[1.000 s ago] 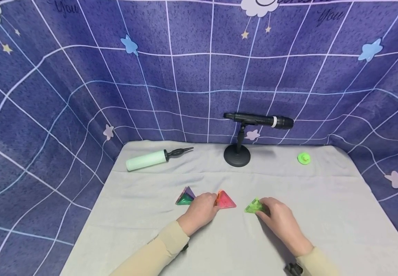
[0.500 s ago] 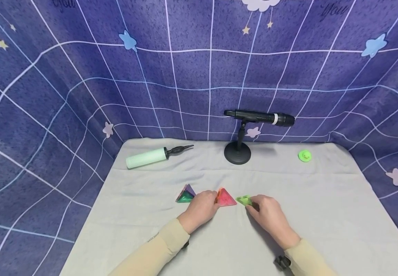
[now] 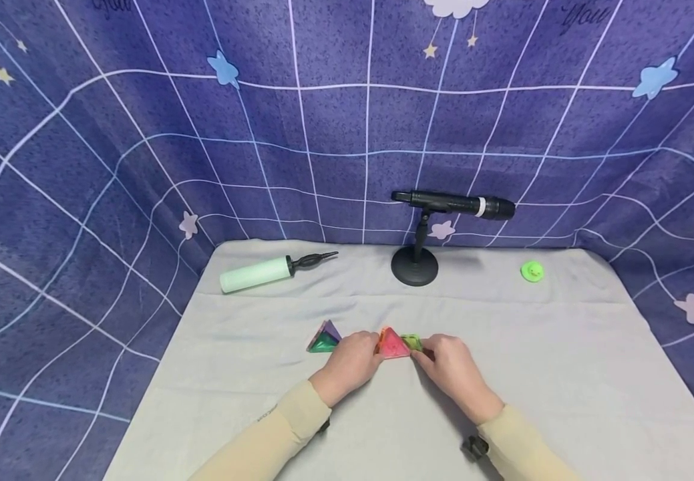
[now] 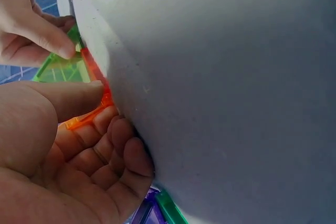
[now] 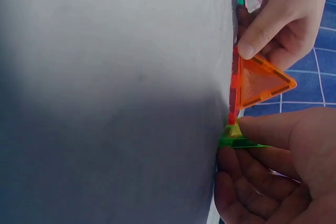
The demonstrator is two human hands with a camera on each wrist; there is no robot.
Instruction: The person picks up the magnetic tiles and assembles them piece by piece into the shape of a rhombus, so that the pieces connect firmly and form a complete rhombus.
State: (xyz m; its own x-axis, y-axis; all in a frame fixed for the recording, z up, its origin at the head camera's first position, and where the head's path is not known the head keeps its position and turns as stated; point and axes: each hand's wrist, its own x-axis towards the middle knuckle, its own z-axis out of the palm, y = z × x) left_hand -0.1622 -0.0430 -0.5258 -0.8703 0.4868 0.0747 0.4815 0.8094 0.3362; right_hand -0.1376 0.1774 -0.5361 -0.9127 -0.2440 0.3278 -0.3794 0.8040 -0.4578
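The surface (image 3: 383, 427) is pale grey, cloth-covered and lightly creased. Toward its far left lies a pump (image 3: 256, 274) with a mint-green barrel, its black nozzle end pointing right. Near the middle of the far edge a black stand (image 3: 415, 266) rests upright on a round base, and well to its right sits a small bright green disc (image 3: 532, 271). Nearer the front, in a row, are translucent triangular pieces: a green-and-purple piece (image 3: 324, 339), a red-and-orange piece (image 3: 393, 345) and, just beside that, a yellow-green piece (image 3: 411, 342).
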